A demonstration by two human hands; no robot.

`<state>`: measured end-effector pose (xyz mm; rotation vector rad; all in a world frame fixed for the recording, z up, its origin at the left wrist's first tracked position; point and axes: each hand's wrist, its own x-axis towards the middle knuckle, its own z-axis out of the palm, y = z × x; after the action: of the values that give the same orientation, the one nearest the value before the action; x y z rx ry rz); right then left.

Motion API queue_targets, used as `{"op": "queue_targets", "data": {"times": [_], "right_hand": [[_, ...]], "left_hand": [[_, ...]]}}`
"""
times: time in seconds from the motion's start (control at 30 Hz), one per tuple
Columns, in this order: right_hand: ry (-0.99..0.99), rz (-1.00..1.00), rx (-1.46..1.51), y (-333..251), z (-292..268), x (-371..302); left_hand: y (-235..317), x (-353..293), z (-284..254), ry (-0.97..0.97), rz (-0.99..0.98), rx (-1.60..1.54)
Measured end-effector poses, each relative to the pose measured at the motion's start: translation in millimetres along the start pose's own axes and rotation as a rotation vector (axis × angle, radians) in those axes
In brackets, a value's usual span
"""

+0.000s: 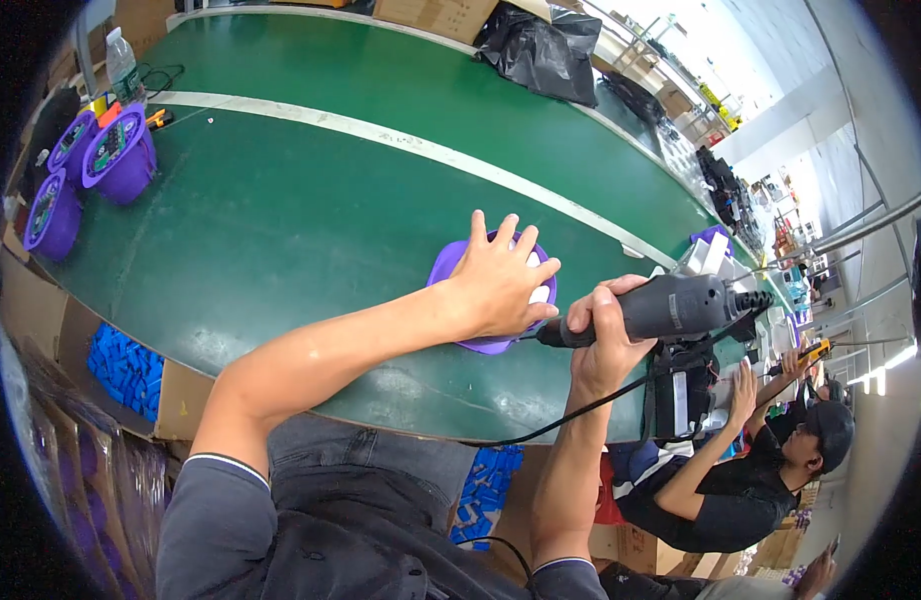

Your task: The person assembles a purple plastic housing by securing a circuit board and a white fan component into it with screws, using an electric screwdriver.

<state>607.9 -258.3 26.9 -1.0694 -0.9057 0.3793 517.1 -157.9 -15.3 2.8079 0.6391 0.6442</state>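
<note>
A purple plastic housing (446, 264) with white parts inside lies on the green worktable. My left hand (493, 272) rests flat across it, fingers spread over the rim, covering most of its inside. In my right hand (609, 335) is a dark grey electric screwdriver (679, 306), held sideways with its tip pointing left. That tip meets the near right edge of the housing; whether it sits on a screw cannot be made out. A black cord trails from the tool's rear end.
Several purple housings with circuit boards (121, 160) stand at the far left beside a plastic bottle (124, 70). Boxes of blue parts (126, 370) sit below the near edge. Black bags (541, 45) lie at the back. To the right, a co-worker (751, 470) works at the bench.
</note>
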Motion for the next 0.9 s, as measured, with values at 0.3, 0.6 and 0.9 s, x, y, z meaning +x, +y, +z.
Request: {"op": "queue_targets", "data": {"times": [0.3,0.6,0.9], "right_hand": [[-0.226,0.004,0.161,-6.5,-12.3,2.9],[-0.078,-0.087,0.226,-19.1,-33.3,-1.5],[-0.085,-0.063,0.248,-9.7,-10.0,3.4]], "left_hand": [[-3.8,1.7,4.8,0.079,0.012,0.033],[-24.1,10.4,-49.3,-0.489,0.399,-0.021],[-32.0,-3.7,-30.7,-0.272,0.408,-0.09]]}}
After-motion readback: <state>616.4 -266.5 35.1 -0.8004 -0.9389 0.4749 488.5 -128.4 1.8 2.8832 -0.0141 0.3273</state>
